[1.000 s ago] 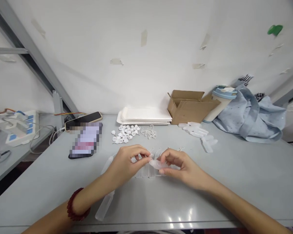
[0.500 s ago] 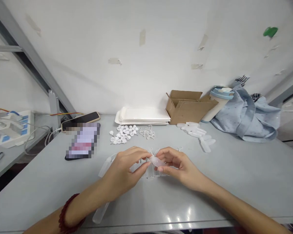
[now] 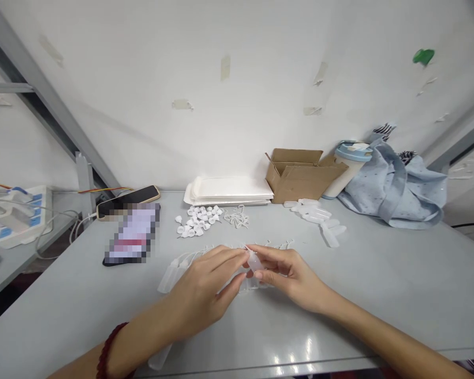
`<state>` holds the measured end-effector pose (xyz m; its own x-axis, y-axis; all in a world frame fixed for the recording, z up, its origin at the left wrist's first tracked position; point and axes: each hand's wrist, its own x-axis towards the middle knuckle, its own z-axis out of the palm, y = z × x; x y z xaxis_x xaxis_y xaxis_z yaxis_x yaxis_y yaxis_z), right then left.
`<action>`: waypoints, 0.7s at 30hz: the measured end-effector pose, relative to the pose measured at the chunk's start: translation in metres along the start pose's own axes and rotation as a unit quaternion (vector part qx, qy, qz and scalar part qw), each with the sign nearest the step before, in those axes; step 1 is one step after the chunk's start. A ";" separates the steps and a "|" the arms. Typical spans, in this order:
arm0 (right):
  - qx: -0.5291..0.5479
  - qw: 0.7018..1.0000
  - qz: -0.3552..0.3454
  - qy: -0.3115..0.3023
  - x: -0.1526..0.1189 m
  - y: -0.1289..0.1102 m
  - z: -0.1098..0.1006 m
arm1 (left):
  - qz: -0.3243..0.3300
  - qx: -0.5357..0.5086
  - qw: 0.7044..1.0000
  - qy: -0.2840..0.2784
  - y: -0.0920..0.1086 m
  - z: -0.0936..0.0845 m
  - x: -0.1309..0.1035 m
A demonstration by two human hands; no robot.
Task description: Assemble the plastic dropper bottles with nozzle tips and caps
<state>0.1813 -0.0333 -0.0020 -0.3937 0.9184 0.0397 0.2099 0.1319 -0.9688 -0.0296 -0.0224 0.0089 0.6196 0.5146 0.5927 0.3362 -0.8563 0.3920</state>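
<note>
My right hand [image 3: 290, 271] is closed around a small translucent plastic squeeze bottle [image 3: 255, 263], its thumb along the side. The bottle tilts, with its white cap at the top left. At the cap, my left hand [image 3: 205, 284] has its fingertips touching, while the thumb hangs lower, apart from the fingers. A row of similar bottles [image 3: 169, 276] with thin tails on their caps lies behind and under my hands, partly hidden by them. Another translucent bottle [image 3: 160, 358] is near the front edge, below my left forearm.
Loose white caps [image 3: 197, 221] and small white stoppers [image 3: 237, 217] are heaped before a stack of white trays [image 3: 233, 190]. Bare bottles [image 3: 329, 234] lie at right, near a cardboard box [image 3: 296, 184], a cup [image 3: 343, 171] and a blue bag [image 3: 395, 195]. Two phones [image 3: 132, 237] rest at left.
The bottle has swung from nearly level to more upright in my right hand. My left thumb has dropped away from the cap. The whole view has shifted slightly.
</note>
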 end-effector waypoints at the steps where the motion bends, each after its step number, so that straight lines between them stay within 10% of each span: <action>1: 0.001 1.000 -0.004 0.003 0.000 0.001 0.000 | 0.000 -0.003 1.000 0.002 0.001 0.000 0.000; 7: -0.156 0.979 -0.122 0.054 -0.002 0.004 0.000 | -0.092 -0.041 0.993 0.054 0.005 -0.003 0.005; 15: -0.442 0.825 -0.341 0.092 -0.007 0.011 0.002 | -0.237 -0.105 0.965 -0.045 0.009 -0.004 0.011; 21: -0.311 0.895 -0.314 0.063 -0.007 0.009 0.005 | -0.250 -0.122 0.959 -0.059 0.013 -0.006 0.014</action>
<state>0.1811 -0.0401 -0.0122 -0.5135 0.6205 0.5927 0.4558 0.7825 -0.4243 -0.0208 -0.0266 0.0263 0.5053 0.8370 0.2099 0.4450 -0.4612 0.7677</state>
